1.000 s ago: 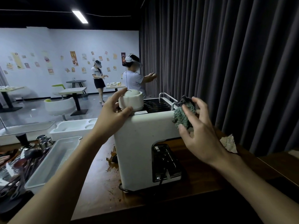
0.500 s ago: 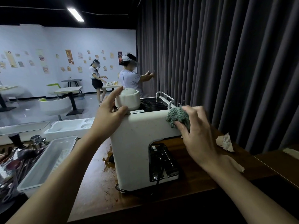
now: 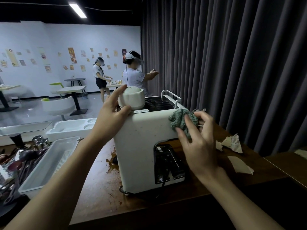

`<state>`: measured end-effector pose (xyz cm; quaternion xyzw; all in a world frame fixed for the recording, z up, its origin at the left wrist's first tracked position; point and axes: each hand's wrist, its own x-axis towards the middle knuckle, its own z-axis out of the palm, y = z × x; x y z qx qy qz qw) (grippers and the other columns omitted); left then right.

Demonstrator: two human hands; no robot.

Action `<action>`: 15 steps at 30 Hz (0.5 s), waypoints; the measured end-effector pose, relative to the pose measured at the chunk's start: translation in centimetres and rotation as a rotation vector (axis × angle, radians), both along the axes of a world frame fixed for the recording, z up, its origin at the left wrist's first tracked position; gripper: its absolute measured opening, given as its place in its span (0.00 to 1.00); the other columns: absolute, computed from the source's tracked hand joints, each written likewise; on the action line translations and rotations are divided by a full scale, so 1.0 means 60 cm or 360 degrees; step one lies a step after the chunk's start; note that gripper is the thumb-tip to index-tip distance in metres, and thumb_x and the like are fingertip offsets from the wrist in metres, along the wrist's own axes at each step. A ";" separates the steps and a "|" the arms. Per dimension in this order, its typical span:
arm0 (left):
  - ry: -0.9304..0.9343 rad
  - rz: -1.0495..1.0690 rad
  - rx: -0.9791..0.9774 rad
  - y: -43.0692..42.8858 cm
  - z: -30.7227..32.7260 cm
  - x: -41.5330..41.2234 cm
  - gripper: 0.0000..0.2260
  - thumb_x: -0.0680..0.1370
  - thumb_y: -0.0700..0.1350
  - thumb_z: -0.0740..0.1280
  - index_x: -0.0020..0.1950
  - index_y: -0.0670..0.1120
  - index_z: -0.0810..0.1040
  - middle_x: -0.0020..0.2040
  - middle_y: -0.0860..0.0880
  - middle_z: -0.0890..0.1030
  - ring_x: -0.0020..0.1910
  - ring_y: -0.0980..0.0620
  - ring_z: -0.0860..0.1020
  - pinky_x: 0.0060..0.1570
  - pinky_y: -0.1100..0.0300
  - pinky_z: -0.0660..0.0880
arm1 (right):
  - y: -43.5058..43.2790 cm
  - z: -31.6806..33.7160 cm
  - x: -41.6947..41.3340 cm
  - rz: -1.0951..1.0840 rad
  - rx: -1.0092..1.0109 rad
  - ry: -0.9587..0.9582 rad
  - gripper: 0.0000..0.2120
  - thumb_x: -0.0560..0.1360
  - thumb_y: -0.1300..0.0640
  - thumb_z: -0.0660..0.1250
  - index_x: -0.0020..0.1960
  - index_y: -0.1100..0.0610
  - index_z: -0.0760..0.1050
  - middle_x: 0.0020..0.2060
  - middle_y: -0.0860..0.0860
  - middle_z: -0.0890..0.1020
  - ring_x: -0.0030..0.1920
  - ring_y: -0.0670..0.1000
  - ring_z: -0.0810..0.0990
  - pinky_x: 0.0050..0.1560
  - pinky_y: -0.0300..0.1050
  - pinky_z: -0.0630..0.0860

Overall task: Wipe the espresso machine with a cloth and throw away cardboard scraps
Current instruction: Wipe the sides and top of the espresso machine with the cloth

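Note:
The white espresso machine (image 3: 141,143) stands on the wooden counter (image 3: 103,185), its back panel with a black socket facing me. My left hand (image 3: 111,117) grips the white round cap (image 3: 132,98) on the machine's top left corner. My right hand (image 3: 197,143) pinches a bunched green cloth (image 3: 180,122) against the machine's upper right edge. Torn cardboard scraps (image 3: 232,143) lie on the counter to the right of the machine, with another pale piece (image 3: 240,166) nearer to me.
Brown coffee spill (image 3: 113,165) stains the counter left of the machine. A clear plastic tray (image 3: 49,163) and a heap of metal utensils (image 3: 20,156) sit at the left. White trays (image 3: 71,128) lie beyond. Dark curtains hang right; two people stand in the background.
My right hand with the cloth has slid down and back along the machine's upper right edge. The left hand stays on the cap.

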<state>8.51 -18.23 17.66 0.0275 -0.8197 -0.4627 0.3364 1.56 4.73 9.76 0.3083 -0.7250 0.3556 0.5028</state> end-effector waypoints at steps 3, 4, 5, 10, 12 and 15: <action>0.0013 -0.0001 0.0014 -0.002 -0.001 -0.003 0.29 0.68 0.54 0.66 0.68 0.71 0.68 0.68 0.47 0.77 0.53 0.42 0.81 0.63 0.42 0.75 | -0.004 0.006 -0.005 0.0000 -0.0103 0.0018 0.17 0.77 0.59 0.69 0.62 0.68 0.76 0.55 0.60 0.75 0.57 0.55 0.76 0.55 0.51 0.79; 0.0026 0.0001 0.0016 -0.002 -0.002 -0.004 0.29 0.68 0.53 0.66 0.68 0.71 0.68 0.67 0.46 0.77 0.53 0.40 0.81 0.62 0.42 0.75 | -0.009 0.001 0.000 -0.0011 -0.0111 0.0014 0.17 0.77 0.59 0.69 0.62 0.67 0.76 0.54 0.59 0.76 0.56 0.55 0.77 0.54 0.50 0.79; 0.0033 0.0006 0.0020 -0.002 -0.003 -0.004 0.29 0.68 0.53 0.66 0.68 0.70 0.68 0.67 0.46 0.77 0.53 0.38 0.80 0.61 0.43 0.75 | -0.016 -0.008 0.007 -0.0021 -0.0096 0.0016 0.16 0.77 0.59 0.69 0.62 0.67 0.76 0.54 0.58 0.77 0.54 0.55 0.78 0.54 0.50 0.79; 0.0018 -0.0020 0.0022 -0.006 -0.004 -0.007 0.29 0.68 0.54 0.65 0.69 0.70 0.68 0.68 0.46 0.77 0.53 0.43 0.81 0.63 0.42 0.75 | -0.025 -0.027 0.025 0.0033 0.0109 0.0141 0.17 0.77 0.58 0.66 0.64 0.59 0.70 0.50 0.57 0.79 0.49 0.56 0.79 0.48 0.48 0.81; 0.0018 -0.0022 0.0017 -0.007 -0.005 -0.008 0.29 0.69 0.53 0.65 0.69 0.70 0.68 0.68 0.46 0.77 0.50 0.46 0.80 0.62 0.42 0.75 | -0.016 -0.006 0.013 0.0046 -0.0009 0.0089 0.13 0.78 0.59 0.66 0.61 0.59 0.73 0.51 0.57 0.76 0.48 0.54 0.78 0.42 0.49 0.82; 0.0032 -0.0022 -0.0006 -0.007 -0.006 -0.009 0.28 0.70 0.52 0.65 0.69 0.70 0.68 0.68 0.45 0.77 0.54 0.42 0.80 0.63 0.41 0.75 | -0.016 0.002 0.006 -0.0003 -0.0140 0.0046 0.09 0.77 0.61 0.68 0.57 0.62 0.79 0.54 0.57 0.74 0.50 0.54 0.77 0.44 0.50 0.81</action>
